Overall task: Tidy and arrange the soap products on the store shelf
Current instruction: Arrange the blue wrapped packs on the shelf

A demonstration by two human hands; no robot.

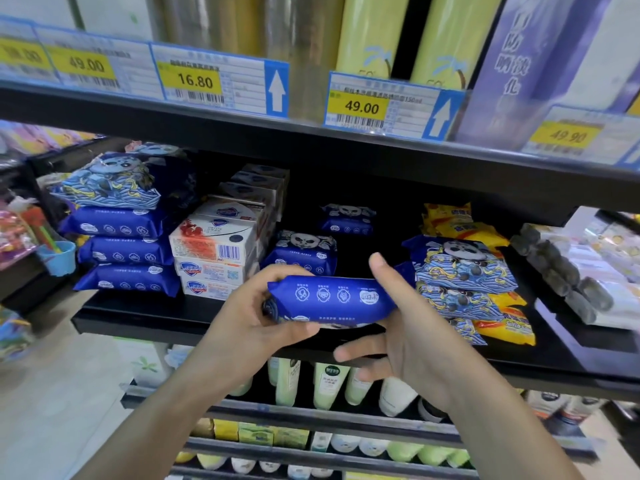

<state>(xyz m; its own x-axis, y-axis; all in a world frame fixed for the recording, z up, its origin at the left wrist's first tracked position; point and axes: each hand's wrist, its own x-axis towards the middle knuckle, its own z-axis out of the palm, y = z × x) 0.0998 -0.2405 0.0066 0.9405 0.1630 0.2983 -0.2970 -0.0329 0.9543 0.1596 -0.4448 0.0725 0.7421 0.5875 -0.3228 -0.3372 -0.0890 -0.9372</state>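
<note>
The black shelf [145, 315] in front of me carries a stack of blue packs [121, 237] on its left, white soap boxes [214, 251] piled just beside them, and a heap of blue and yellow packs [464, 271] on the right. Two more blue packs [304, 254] sit between, further back. I hold one blue soap pack [332, 297] edge-on in front of the shelf's lip: my left hand [256, 320] grips its left end, my right hand [405, 327] clasps its right end, thumb up behind it.
</note>
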